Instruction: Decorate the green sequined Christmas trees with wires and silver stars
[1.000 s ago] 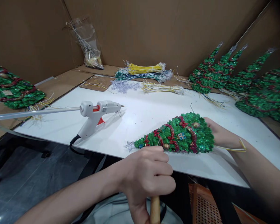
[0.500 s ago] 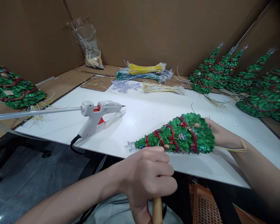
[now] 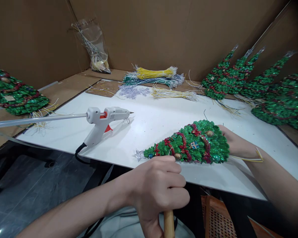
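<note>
A glittery green Christmas tree decoration (image 3: 193, 142) lies sideways in front of me, its clear star tip (image 3: 139, 154) to the left. Red garlands, bows and small baubles cover it. My left hand (image 3: 161, 185) is closed around a wooden-handled awl (image 3: 169, 223); its thin metal tip pokes up by the tree's lower side, and whether it goes in is hidden. At the wide base, my right hand (image 3: 225, 138) supports the tree from behind, its fingers hidden by it. Yellow and white wires (image 3: 248, 159) stick out from the base across my right wrist.
A white glue gun (image 3: 101, 124) with a long glue stick stands at the left on the white board (image 3: 149, 122). Wire bundles (image 3: 156, 72) and clear stars (image 3: 132, 92) lie behind. More trees (image 3: 218, 76) stand right, another tree (image 3: 15, 92) left. A plastic bag (image 3: 96, 49) leans at the back.
My left hand and the awl handle have shifted very slightly to the right. The tree and my right hand have hardly moved.
</note>
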The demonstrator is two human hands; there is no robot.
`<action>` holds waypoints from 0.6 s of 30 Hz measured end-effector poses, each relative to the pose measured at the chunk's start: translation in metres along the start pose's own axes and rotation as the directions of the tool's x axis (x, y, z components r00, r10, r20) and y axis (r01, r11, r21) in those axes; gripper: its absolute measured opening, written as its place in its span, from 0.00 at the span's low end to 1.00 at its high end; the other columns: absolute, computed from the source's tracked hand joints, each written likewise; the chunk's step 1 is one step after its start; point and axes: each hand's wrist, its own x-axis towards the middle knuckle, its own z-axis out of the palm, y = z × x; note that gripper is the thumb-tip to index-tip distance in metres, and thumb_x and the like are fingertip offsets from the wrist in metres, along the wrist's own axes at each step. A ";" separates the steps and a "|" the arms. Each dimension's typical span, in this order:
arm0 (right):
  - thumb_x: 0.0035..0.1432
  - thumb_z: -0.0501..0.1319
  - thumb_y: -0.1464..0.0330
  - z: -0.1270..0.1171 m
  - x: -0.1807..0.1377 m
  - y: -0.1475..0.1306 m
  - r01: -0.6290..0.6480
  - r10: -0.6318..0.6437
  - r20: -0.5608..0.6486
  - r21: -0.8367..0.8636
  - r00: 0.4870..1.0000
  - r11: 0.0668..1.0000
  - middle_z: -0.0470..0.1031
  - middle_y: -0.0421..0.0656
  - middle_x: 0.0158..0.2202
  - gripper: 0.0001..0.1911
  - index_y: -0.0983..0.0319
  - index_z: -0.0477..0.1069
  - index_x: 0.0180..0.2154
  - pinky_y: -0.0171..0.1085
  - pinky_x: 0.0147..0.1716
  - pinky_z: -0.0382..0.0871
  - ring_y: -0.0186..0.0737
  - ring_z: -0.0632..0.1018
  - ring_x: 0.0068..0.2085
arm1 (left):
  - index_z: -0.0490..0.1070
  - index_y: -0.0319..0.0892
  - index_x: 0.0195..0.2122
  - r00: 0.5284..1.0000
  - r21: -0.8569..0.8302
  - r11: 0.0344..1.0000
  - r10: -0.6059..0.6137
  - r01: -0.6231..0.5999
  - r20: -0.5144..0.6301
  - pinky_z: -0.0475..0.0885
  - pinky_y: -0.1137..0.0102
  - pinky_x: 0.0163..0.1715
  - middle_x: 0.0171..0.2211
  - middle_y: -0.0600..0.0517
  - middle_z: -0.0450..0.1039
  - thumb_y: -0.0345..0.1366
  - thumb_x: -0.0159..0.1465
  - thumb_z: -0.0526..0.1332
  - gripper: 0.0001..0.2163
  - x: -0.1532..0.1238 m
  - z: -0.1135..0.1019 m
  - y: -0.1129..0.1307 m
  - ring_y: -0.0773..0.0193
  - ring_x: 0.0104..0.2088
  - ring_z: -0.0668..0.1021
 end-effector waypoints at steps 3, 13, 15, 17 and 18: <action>0.51 0.70 0.60 0.000 0.000 -0.001 -0.005 0.005 0.006 0.033 1.000 0.999 0.66 0.38 0.23 0.15 0.62 0.74 0.20 0.32 0.24 0.66 0.33 0.64 0.25 | 0.57 0.41 0.15 1.000 0.003 1.000 0.000 0.000 -0.003 0.52 0.66 0.23 0.17 0.55 0.56 0.23 0.64 0.52 0.20 0.001 0.000 0.001 0.64 0.22 0.58; 0.51 0.70 0.61 -0.001 -0.001 0.001 -0.015 0.015 0.007 0.062 1.000 0.998 0.65 0.37 0.22 0.15 0.62 0.73 0.20 0.31 0.23 0.65 0.30 0.62 0.24 | 0.56 0.41 0.14 1.000 -0.007 1.000 0.022 -0.022 -0.009 0.51 0.66 0.23 0.17 0.55 0.56 0.24 0.65 0.52 0.20 0.000 0.003 0.003 0.64 0.22 0.57; 0.51 0.70 0.59 0.000 -0.001 0.000 -0.024 0.024 0.002 0.046 1.000 0.999 0.66 0.38 0.22 0.16 0.62 0.74 0.20 0.32 0.24 0.66 0.32 0.64 0.25 | 0.56 0.41 0.14 1.000 -0.001 1.000 0.021 -0.021 -0.007 0.51 0.66 0.23 0.17 0.55 0.56 0.24 0.64 0.52 0.20 0.000 0.002 0.003 0.64 0.22 0.57; 0.51 0.70 0.58 -0.001 -0.002 0.001 -0.029 0.029 -0.005 0.034 1.000 0.999 0.67 0.39 0.22 0.17 0.62 0.75 0.20 0.33 0.25 0.68 0.34 0.66 0.25 | 0.57 0.41 0.15 1.000 0.007 1.000 0.021 -0.021 -0.004 0.52 0.66 0.23 0.17 0.55 0.56 0.24 0.64 0.53 0.20 0.000 0.002 0.003 0.64 0.22 0.57; 0.50 0.70 0.57 -0.001 -0.002 0.001 -0.029 0.029 -0.003 0.030 1.000 0.999 0.67 0.39 0.22 0.17 0.61 0.75 0.20 0.33 0.25 0.68 0.35 0.66 0.26 | 0.57 0.41 0.15 1.000 0.007 1.000 0.019 -0.019 -0.002 0.52 0.66 0.23 0.17 0.55 0.56 0.24 0.64 0.53 0.20 0.000 0.002 0.003 0.64 0.22 0.58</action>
